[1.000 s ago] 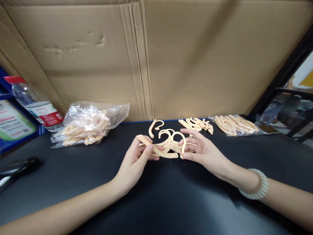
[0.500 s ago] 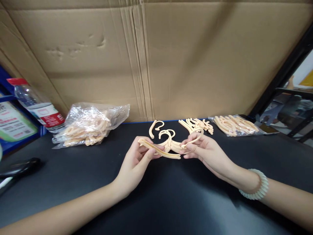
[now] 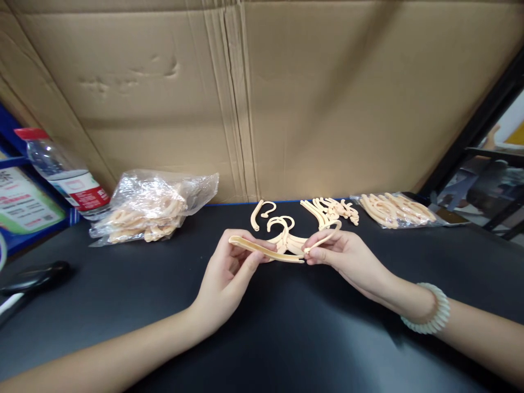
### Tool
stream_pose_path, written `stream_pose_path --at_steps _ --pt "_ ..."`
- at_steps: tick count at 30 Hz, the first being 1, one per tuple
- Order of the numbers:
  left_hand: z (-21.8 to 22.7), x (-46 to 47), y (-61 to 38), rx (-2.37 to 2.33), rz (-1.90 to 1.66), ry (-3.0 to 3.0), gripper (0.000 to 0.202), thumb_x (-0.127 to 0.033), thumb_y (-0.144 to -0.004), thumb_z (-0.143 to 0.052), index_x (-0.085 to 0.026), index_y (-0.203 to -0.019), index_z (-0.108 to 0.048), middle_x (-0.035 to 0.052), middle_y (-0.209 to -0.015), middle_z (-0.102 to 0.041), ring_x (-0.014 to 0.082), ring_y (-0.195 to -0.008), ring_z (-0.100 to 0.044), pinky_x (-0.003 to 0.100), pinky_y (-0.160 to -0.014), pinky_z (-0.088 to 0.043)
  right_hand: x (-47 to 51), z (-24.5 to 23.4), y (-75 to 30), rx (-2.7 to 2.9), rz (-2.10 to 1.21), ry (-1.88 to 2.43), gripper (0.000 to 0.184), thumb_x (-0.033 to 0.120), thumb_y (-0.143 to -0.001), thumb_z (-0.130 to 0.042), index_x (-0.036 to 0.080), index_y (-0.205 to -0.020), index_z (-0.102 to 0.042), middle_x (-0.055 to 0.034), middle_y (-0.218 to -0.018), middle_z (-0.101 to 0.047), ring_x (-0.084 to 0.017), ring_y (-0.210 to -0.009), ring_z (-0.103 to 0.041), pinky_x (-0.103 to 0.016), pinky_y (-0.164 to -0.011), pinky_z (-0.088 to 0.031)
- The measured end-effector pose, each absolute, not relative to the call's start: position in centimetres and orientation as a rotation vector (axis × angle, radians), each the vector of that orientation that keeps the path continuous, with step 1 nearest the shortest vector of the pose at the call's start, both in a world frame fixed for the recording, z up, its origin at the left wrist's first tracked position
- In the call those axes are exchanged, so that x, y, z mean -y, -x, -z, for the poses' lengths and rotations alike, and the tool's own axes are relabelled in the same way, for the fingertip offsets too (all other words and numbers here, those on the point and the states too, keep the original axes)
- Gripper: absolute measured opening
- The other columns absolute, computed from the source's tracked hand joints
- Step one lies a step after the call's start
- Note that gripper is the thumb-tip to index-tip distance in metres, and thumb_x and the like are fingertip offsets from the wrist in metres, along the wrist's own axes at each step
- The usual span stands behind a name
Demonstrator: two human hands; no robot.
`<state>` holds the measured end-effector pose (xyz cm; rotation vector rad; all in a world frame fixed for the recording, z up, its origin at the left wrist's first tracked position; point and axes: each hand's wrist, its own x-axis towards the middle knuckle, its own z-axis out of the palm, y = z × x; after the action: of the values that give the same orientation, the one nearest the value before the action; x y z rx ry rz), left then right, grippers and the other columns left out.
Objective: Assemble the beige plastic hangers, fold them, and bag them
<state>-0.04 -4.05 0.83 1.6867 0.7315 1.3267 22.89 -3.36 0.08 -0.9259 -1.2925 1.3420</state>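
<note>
Black tabletop [image 3: 262, 338], cardboard wall [image 3: 327, 98] behind. Left hand [image 3: 235, 267] clamped on curved hanger arm [image 3: 282, 256] — thumb on near side, long axis running left to right, dipping a bit toward right hand [image 3: 346, 251]. That one's pinching hook [image 3: 323, 239], foot just beside arm's right end; can't tell if touching. Right hand's nearer that end, btw. Just beyond: hangers [image 3: 295, 243], then loose pieces [image 3: 338, 208], left bag [image 3: 143, 215], right bag [image 3: 387, 210].

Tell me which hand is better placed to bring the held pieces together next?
Probably the right hand: it pinches the thin, beige, plastic-looking hook near one end, beside the tip of the long, curved, beige strip, which the left hand grips.
</note>
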Motion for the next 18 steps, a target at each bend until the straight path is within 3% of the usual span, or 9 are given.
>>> stream_pose_path --at_steps 7,12,18 --pt "-0.35 4.06 0.21 -0.739 -1.336 -1.767 0.014 -0.014 -0.095 -0.056 -0.022 -0.101 -0.046 0.0038 -0.101 -0.073 0.0167 -0.102 -0.070 0.028 -0.086 -0.058 3.60 -0.12 -22.81 1.358 -1.561 0.816 0.014 0.033 -0.085 -0.070 0.019 -0.085 -0.067 -0.0048 -0.108 -0.068 -0.018 -0.101 -0.066 -0.033 -0.085 -0.056" --pt "-0.28 4.30 0.23 -0.716 -1.357 -1.854 0.016 -0.011 -0.094 -0.055 -0.023 -0.102 -0.048 0.0017 -0.102 -0.072 0.0136 -0.099 -0.070 0.024 -0.086 -0.058 3.71 -0.11 -22.87 1.359 -1.641 0.810 0.018 0.036 -0.089 -0.067 0.018 -0.090 -0.064 -0.0070 -0.111 -0.067 -0.021 -0.097 -0.070 -0.034 -0.084 -0.057" --pt "-0.14 4.32 0.21 -0.716 -1.371 -1.890 0.017 -0.010 -0.094 -0.055 -0.023 -0.103 -0.049 0.0024 -0.104 -0.071 0.0142 -0.102 -0.069 0.026 -0.089 -0.057 3.69 0.08 -22.97 1.316 -1.657 0.822 0.020 0.035 -0.086 -0.071 0.017 -0.091 -0.064 -0.0054 -0.102 -0.067 -0.019 -0.089 -0.072 -0.033 -0.081 -0.058"
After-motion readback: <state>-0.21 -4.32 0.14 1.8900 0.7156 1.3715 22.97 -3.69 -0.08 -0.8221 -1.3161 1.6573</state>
